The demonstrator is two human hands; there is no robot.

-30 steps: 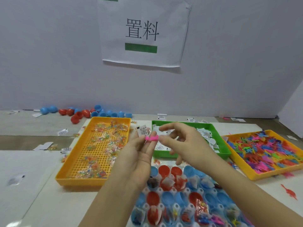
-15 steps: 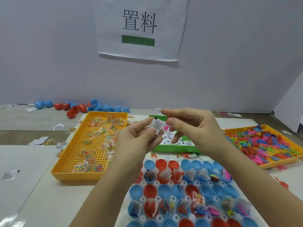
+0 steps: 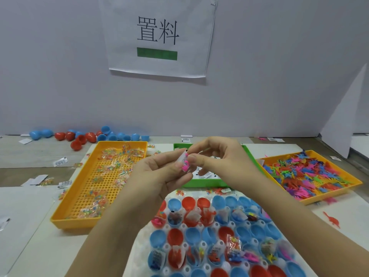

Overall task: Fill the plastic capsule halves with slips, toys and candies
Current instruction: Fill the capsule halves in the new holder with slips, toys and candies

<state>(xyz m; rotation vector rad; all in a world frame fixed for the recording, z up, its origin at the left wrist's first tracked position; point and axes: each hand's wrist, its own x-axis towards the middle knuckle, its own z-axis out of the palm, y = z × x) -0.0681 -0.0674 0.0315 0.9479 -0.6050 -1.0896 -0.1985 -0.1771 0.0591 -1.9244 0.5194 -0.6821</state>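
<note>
Pink toy (image 3: 185,165) now overlies the slip (image 3: 181,156), pinched by left hand (image 3: 159,176) and right hand (image 3: 223,159).

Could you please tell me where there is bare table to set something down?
Bare table lies in front of the candy tray, left of the rack; a smaller patch lies between green tray and toy tray. Loose capsules crowd the far left.

**Trays around the fingers**

The fingers (image 3: 196,159) pinch a slip (image 3: 182,156) and a toy (image 3: 186,164) above the bench (image 3: 40,246). Under them, nearer to the person, the capsule halves (image 3: 175,235) stand in a rack (image 3: 137,260). The candy tray (image 3: 65,222) lies left of the fingers, the slip tray (image 3: 201,183) just behind them, and the toy tray (image 3: 329,196) to the right. Loose halves (image 3: 89,136) lie far behind on the left, at the wall (image 3: 79,86).
</note>
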